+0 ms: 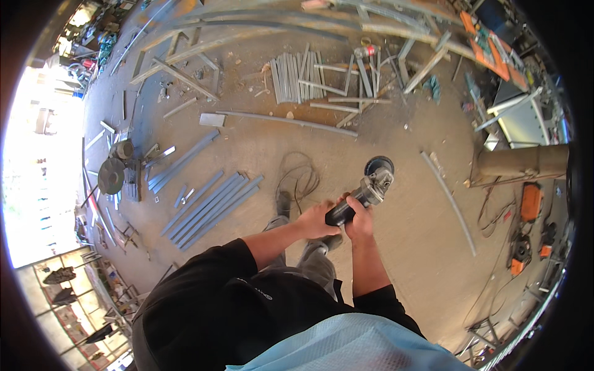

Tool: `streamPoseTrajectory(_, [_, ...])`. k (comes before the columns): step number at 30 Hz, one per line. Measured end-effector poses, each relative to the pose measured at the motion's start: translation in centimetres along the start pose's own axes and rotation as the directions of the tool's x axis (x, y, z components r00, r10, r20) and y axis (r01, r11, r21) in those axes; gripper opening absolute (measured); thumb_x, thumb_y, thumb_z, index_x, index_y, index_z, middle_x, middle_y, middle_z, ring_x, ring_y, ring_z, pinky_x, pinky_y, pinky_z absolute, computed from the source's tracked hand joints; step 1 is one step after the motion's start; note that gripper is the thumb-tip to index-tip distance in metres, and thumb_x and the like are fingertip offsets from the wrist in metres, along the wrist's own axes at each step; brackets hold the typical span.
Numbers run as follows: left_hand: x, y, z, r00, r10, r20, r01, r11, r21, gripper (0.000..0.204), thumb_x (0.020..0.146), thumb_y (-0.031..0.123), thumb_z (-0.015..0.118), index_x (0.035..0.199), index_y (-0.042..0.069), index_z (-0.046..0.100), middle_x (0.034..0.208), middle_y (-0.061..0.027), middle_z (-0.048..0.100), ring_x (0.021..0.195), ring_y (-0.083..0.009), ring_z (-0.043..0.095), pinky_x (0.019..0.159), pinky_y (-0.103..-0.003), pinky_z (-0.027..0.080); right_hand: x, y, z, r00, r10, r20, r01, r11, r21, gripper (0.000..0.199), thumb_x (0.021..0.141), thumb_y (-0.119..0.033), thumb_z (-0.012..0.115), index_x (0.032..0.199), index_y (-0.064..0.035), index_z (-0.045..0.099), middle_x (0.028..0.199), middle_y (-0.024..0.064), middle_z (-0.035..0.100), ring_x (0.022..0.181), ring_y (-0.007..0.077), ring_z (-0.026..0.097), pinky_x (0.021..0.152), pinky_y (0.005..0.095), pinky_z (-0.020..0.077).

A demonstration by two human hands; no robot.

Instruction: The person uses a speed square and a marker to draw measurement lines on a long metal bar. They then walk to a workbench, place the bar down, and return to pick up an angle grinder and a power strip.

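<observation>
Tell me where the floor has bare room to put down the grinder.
Bare floor lies right of both hands, between the black-bodied angle grinder and the long thin grey bar. Crowded: the row of flat grey steel bars at left, the bundle of short grey rods ahead.

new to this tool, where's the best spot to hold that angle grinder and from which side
Grip the angle grinder by its dark cylindrical body, coming from the rear end, away from the disc at the far tip. The body is narrow and long enough for two hands: here the left hand wraps the tail end and the right hand closes just ahead, both well behind the disc.
</observation>
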State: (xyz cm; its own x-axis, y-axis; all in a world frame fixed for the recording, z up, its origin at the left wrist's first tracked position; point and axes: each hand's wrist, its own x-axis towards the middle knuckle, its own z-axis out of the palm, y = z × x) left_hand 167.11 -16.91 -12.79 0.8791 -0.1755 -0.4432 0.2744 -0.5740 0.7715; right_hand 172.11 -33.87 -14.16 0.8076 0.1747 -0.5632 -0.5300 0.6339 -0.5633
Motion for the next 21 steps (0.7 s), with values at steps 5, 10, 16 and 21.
streamPoseTrajectory(5, [-1.4, 3.7, -6.2, 0.999, 0.021, 0.039, -0.022, 1.000, 0.019, 0.080, 0.080, 0.043, 0.090, 0.136, -0.006, 0.059, 0.106, -0.0282, 0.078, 0.106, -0.0486, 0.076, 0.094, -0.055, 0.060, -2.4, -2.3, 7.8, 0.987, -0.099, 0.123, 0.100, 0.995, 0.000, 0.036, 0.097, -0.002, 0.079, 0.128, -0.0027, 0.059, 0.109, 0.0173, 0.073, 0.106, 0.0357, 0.074, 0.097, 0.0519, 0.0607])
streamPoseTrajectory(10, [-1.5, 4.6, -14.1, 0.973, 0.211, 0.088, -0.214, 0.977, 0.020, 0.097, 0.080, 0.039, 0.088, 0.153, -0.006, 0.041, 0.114, -0.0310, 0.076, 0.110, -0.0508, 0.074, 0.095, -0.056, 0.060, -0.5, -4.0, 14.9, 0.986, -0.116, 0.118, 0.116, 0.993, 0.006, 0.029, 0.094, 0.000, 0.076, 0.118, -0.0010, 0.060, 0.101, 0.0185, 0.072, 0.098, 0.0380, 0.074, 0.094, 0.0559, 0.0619])
streamPoseTrajectory(16, [-1.4, 1.7, -23.4, 0.810, 0.564, 0.164, -0.540, 0.825, -0.168, 0.109, 0.080, 0.028, 0.086, 0.171, 0.003, 0.031, 0.120, -0.0244, 0.073, 0.106, -0.0413, 0.075, 0.093, -0.049, 0.058, 1.9, -5.4, 21.3, 0.997, -0.009, 0.071, 0.009, 1.000, -0.003, 0.030, 0.094, -0.025, 0.079, 0.109, -0.0014, 0.066, 0.099, 0.0139, 0.072, 0.094, 0.0365, 0.072, 0.096, 0.0563, 0.0612])
streamPoseTrajectory(21, [-0.8, 0.6, -27.4, 0.874, 0.460, 0.153, -0.445, 0.887, -0.125, 0.093, 0.085, 0.030, 0.087, 0.163, 0.004, 0.045, 0.102, -0.0225, 0.075, 0.092, -0.0411, 0.075, 0.084, -0.049, 0.059, 4.9, -4.5, 25.0, 0.995, 0.047, 0.083, -0.047, 0.999, -0.003, 0.028, 0.095, -0.026, 0.076, 0.107, -0.0034, 0.066, 0.099, 0.0134, 0.072, 0.092, 0.0359, 0.071, 0.091, 0.0543, 0.0611])
